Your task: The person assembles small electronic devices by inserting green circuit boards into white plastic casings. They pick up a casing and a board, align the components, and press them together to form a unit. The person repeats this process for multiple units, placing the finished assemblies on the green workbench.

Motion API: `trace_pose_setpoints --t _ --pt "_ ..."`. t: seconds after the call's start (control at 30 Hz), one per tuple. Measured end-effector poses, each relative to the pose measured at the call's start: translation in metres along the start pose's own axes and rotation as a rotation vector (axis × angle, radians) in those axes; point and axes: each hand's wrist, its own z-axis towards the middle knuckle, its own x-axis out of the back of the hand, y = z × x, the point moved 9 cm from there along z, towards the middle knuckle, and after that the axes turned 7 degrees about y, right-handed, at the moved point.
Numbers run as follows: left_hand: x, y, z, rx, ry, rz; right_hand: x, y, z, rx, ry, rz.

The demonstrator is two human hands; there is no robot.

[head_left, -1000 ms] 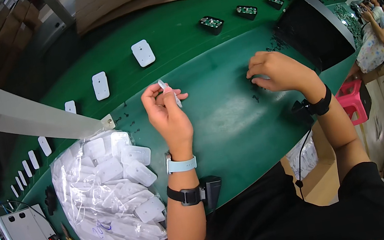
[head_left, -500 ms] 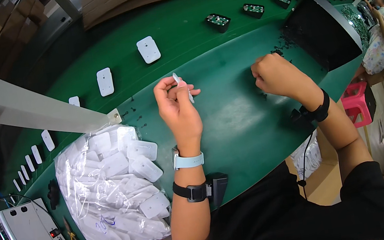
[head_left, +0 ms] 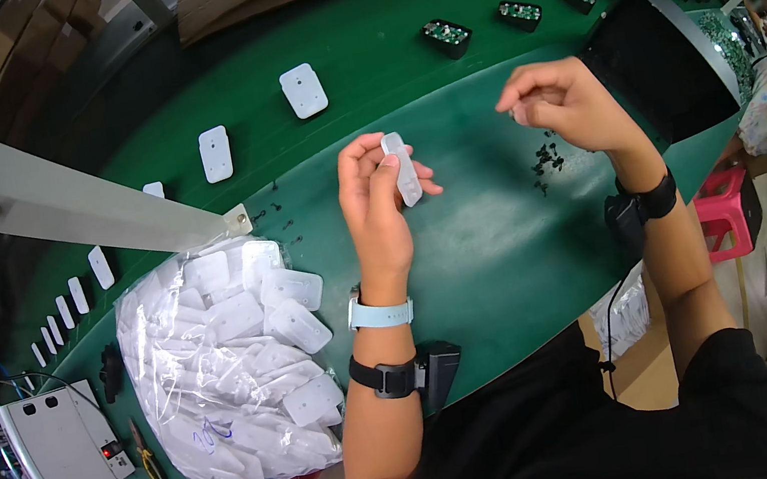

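Note:
My left hand [head_left: 374,216] grips a white plastic cover [head_left: 404,175] by its edges, tilted above the green table [head_left: 467,256]. To the right, my right hand [head_left: 573,101] is raised with thumb and fingertips pinched together. Whatever sits in that pinch is too small to make out. Just below it lies a loose pile of small black parts [head_left: 548,158]. More white covers fill a clear plastic bag [head_left: 173,407] beside my left forearm, several spilling from its mouth.
White covers [head_left: 304,91] stand spaced along the green belt [head_left: 352,52] at the far side, with black housings holding circuit boards [head_left: 447,36] to the right. A black bin [head_left: 664,66], a grey post [head_left: 73,200], pliers [head_left: 146,454] and a grey box [head_left: 63,445] surround the table.
My left hand has turned the white cover so its broad face shows. My right hand has risen off the small black parts, its fingers now pinched, and the pile is uncovered.

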Motion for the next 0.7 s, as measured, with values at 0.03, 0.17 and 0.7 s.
trace_pose_setpoints --t 0.03,0.17,0.7 --pt "-0.001 -0.002 0.000 0.042 -0.021 -0.028 -0.011 -0.006 0.006 0.019 -0.019 0.076" --pt "-0.006 -0.006 -0.001 0.173 -0.105 -0.210 -0.053 0.004 0.020 -0.010 -0.077 0.326" --pt "0.000 -0.007 -0.004 0.222 -0.079 -0.380 -0.065 0.040 0.008 0.020 -0.033 0.434"
